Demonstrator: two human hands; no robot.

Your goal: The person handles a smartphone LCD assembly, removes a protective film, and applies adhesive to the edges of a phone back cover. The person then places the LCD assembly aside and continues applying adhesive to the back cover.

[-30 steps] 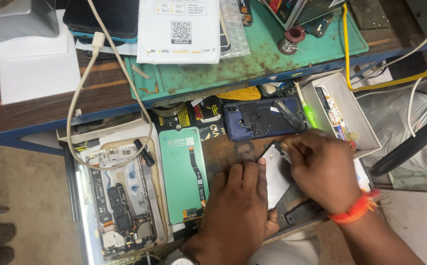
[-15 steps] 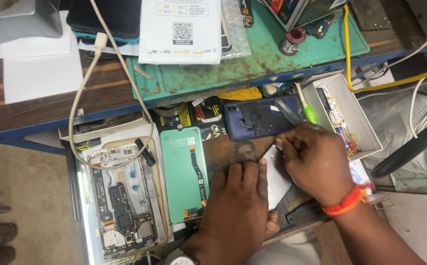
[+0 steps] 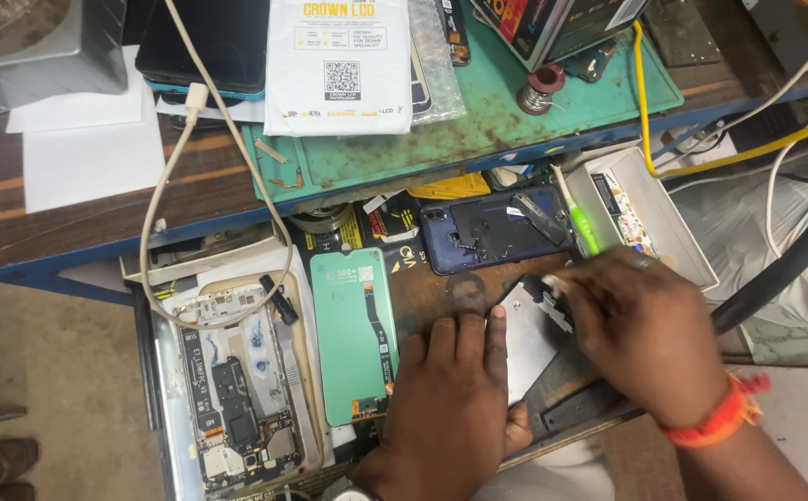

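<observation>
So the silver metal plate [image 3: 526,339] is wedged right between the two hands, lying flat on the pull-out tray [image 3: 441,288]. Its long axis runs roughly from the wrists up and away toward the blue phone back [image 3: 497,227], tilted a bit to the right. The left hand [image 3: 450,408] is laid flat, palm down, fingers stretched out and together, index finger pressed along the plate's left edge; nothing is gripped, it's just being pinned. The right hand [image 3: 650,339] is curled over the plate's upper right corner, fingertips pinched on something small there. What's pinched can't be made out, too blurred. Right is the nearer one to that corner; left is lower down the plate.

Left of the left hand a green display panel [image 3: 358,334] is lying, long axis parallel-ish to the plate. A green-tipped tool [image 3: 578,218] is sitting just beyond the right fingertips.
</observation>
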